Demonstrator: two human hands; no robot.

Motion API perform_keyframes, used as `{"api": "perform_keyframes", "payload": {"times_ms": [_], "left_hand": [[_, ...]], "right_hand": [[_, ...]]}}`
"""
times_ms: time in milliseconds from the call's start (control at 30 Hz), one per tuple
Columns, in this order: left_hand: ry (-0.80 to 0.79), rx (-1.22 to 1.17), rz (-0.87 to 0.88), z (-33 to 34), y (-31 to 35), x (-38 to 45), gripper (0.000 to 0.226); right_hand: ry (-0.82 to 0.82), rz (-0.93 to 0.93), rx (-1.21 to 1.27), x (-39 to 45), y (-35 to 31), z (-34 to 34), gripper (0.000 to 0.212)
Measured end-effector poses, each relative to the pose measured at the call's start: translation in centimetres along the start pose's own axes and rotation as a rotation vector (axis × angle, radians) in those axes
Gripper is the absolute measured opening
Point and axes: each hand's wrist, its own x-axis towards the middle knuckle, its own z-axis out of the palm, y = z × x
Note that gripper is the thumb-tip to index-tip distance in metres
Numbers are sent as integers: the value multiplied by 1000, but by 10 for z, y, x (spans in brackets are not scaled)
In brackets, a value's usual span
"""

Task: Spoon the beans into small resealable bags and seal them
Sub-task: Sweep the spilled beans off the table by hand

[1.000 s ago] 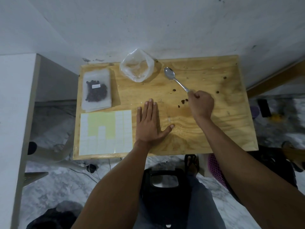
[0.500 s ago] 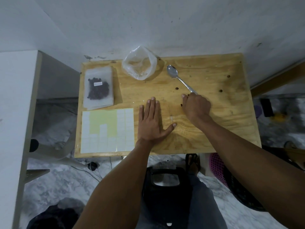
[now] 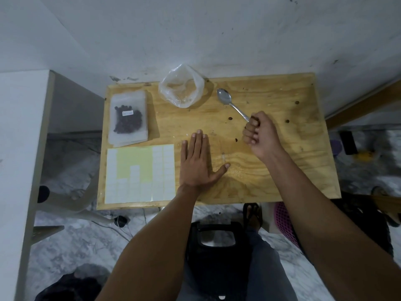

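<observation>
Inspector: The left hand (image 3: 198, 161) lies flat on the wooden table (image 3: 303, 174), fingers straight, holding nothing. The right hand (image 3: 259, 132) is curled into a fist; the spoon (image 3: 230, 103) handle ends at its knuckles. Whether the fingers grip the handle or cup gathered beans, I cannot tell.

Clerk: And the beans?

Inspector: Most sit in a filled bag (image 3: 128, 120) atop a stack at the table's far left. The large clear bag (image 3: 181, 89) looks near empty. Loose beans (image 3: 236, 140) lie scattered around the right hand.

Clerk: Risks?

Inspector: In my judgement, a sweeping wrist could roll strays off the table edge. No open small bag is at hand, so anything scooped has nowhere to go.
</observation>
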Motion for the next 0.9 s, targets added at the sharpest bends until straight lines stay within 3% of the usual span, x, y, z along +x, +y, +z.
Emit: {"api": "perform_keyframes", "payload": {"times_ms": [100, 233, 433, 567, 633, 733, 800, 900], "left_hand": [[10, -6, 1, 0, 0, 0, 111], [24, -25, -4, 1, 1, 0, 111], [9, -13, -5, 0, 2, 0, 110], [-10, 3, -2, 0, 0, 0, 110], [-12, 2, -2, 0, 0, 0, 110], [-1, -11, 1, 2, -1, 0, 111], [-1, -12, -1, 2, 0, 0, 111], [-7, -14, -5, 0, 0, 1, 111]], "right_hand": [[-211, 53, 249, -14, -7, 7, 38], [-290, 5, 292, -19, -5, 17, 21], [-190, 92, 198, -9, -5, 9, 42], [-26, 142, 66, 1, -3, -4, 41], [140, 113, -122, 6, -1, -7, 42], [360, -91, -800, 11, 4, -5, 52], [419, -184, -1187, 13, 10, -2, 60], [481, -234, -1465, 15, 12, 3, 64]]}}
